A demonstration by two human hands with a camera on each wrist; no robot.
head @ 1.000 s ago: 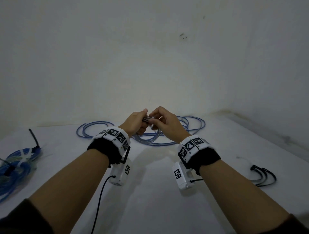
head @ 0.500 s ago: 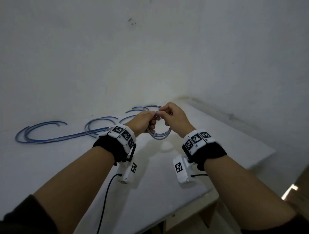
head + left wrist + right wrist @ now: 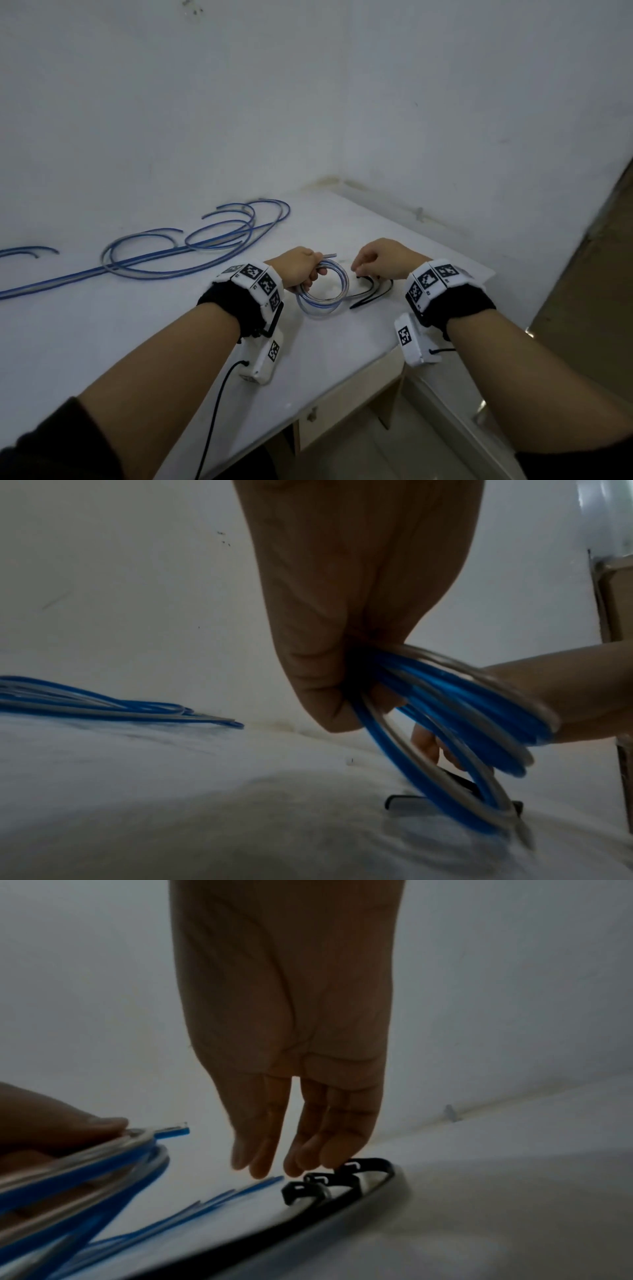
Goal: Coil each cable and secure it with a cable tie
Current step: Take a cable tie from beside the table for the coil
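My left hand [image 3: 301, 269] grips a small coil of blue and clear cable [image 3: 323, 291] and holds it on edge just above the white table [image 3: 137, 342]; the left wrist view shows the coil [image 3: 455, 723] bunched in my fist. My right hand [image 3: 376, 262] has let go of the coil and hovers over a few black cable ties [image 3: 371, 291] lying to the coil's right. In the right wrist view its fingers [image 3: 308, 1150] hang nearly straight, tips just above the tie heads [image 3: 318, 1180], holding nothing.
Several loose blue cables [image 3: 191, 253] sprawl across the table's far left, near the wall. The table's right edge [image 3: 394, 356] runs close to my right wrist, with a drawer front and floor below. A black cord hangs from my left wrist unit.
My right hand released the coil and moved right and down to the black ties. My left hand lowered the coil toward the table. My head turned right, showing the table edge.
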